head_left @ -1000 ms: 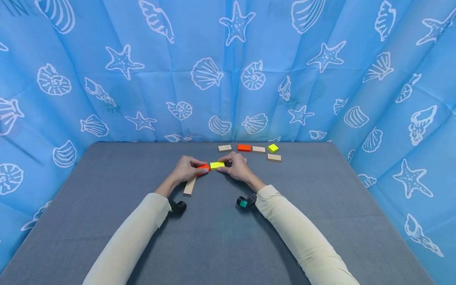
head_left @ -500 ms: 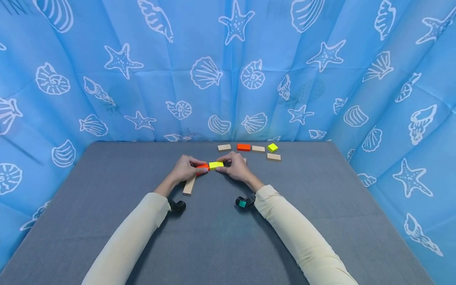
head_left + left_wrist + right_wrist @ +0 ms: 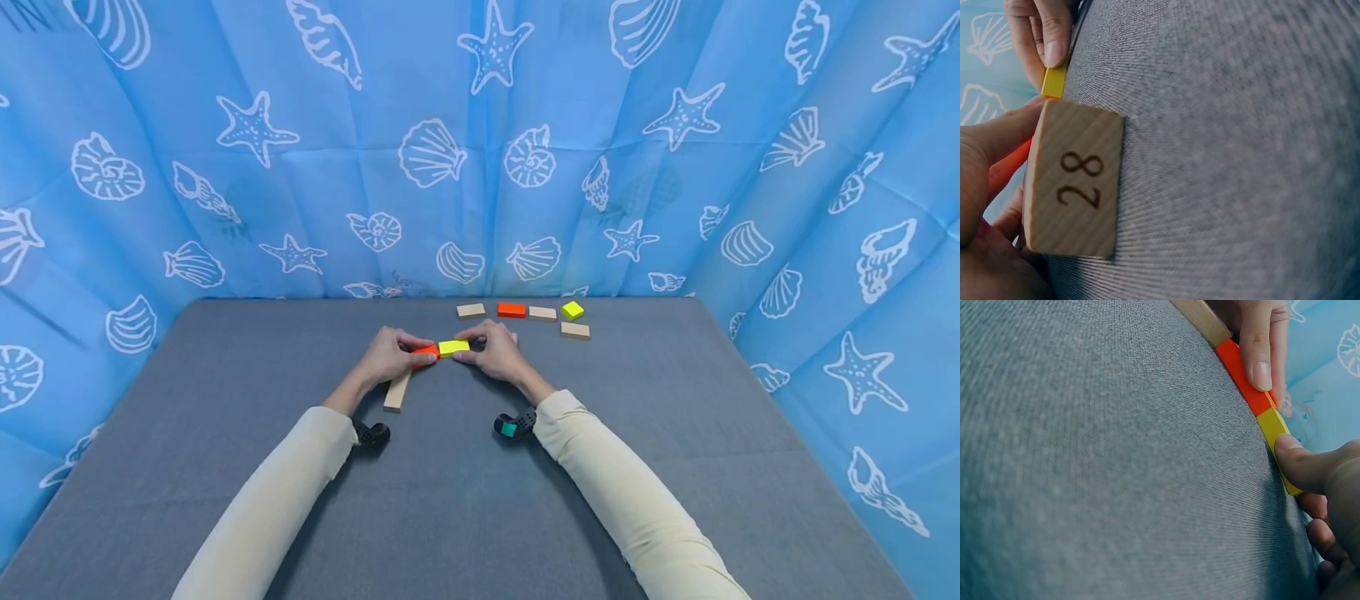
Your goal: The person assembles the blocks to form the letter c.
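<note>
A blue curtain (image 3: pixel 495 192) printed with white starfish and seashells hangs behind and around the table (image 3: pixel 450 517), which is covered in a grey woven cloth. A person's two arms, in cream sleeves (image 3: pixel 637 508), reach in from the near edge, with a black wrist device (image 3: pixel 515 425) showing below the right wrist and a similar dark one below the left.

The left hand (image 3: pixel 384 357) pinches an orange block (image 3: pixel 1241 375) between its thumb on the near side and its fingers on the far side. The right hand (image 3: pixel 498 354) pinches a yellow block (image 3: pixel 453 347) in the same way, thumb nearest the person. The two blocks lie low at the cloth, left of the table's middle line, and touch end to end in a nearly straight run.

At the orange block's other end, a bare wooden block (image 3: pixel 397 392) slants back toward the person, its far end meeting the orange one, partly hidden by the left hand. In the left wrist view its near end shows the dark number 28, turned on its side.

Near the far edge lie more blocks: a wooden piece (image 3: pixel 471 311) on the left, then a second orange block (image 3: pixel 512 310), another wooden piece just beside it, and a second yellow block (image 3: pixel 572 310) turned at an angle. One more wooden piece (image 3: pixel 575 331) lies just in front of that yellow block.
</note>
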The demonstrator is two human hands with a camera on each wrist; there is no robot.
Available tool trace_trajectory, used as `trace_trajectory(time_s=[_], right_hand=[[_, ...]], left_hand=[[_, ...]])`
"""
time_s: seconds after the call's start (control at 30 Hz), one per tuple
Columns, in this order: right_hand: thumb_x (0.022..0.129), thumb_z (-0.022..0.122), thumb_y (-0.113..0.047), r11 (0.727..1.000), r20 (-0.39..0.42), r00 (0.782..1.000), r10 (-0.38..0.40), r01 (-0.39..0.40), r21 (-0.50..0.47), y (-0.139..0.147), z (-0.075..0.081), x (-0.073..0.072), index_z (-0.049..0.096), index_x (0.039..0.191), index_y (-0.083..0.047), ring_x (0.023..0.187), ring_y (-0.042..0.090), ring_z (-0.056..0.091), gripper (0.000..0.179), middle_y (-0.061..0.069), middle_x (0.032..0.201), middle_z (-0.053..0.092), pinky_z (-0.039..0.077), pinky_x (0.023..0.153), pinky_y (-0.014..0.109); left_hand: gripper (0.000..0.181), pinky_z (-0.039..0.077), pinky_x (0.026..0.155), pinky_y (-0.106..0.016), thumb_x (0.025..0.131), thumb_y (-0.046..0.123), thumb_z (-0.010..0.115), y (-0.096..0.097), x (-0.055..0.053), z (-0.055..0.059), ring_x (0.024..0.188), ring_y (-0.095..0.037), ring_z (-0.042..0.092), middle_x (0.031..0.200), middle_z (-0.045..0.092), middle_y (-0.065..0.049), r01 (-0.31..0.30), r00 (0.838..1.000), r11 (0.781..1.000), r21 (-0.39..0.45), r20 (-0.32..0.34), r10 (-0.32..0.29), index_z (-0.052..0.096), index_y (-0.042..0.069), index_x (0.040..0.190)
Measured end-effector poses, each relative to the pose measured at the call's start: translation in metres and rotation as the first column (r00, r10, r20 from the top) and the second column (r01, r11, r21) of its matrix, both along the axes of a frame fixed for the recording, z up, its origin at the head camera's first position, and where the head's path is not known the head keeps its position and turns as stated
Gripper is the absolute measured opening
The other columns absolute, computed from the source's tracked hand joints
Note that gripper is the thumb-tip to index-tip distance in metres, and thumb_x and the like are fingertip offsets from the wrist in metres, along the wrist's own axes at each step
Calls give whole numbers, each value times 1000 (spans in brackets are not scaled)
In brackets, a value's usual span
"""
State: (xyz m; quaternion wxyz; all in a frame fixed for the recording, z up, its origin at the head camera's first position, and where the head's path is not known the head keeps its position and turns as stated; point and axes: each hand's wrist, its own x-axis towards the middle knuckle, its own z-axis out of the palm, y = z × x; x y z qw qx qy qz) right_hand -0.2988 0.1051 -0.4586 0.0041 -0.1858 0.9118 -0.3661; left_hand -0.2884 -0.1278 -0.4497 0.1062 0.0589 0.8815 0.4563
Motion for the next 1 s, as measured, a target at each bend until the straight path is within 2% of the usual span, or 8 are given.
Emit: trace_trajectory(time_s=[1.0], right_hand=[[89,81,-27,1000,-14,1000,-6,6,-2,-1,2,3,77,119,-15,103,23,54,32,4,110,65,27,92,49]], left_hand=[[38,44,80,-39,88,31,83,0,1,0,98,-27,53,116,63,-13,-3,1000,1000,5,-10,3,77,11,119]])
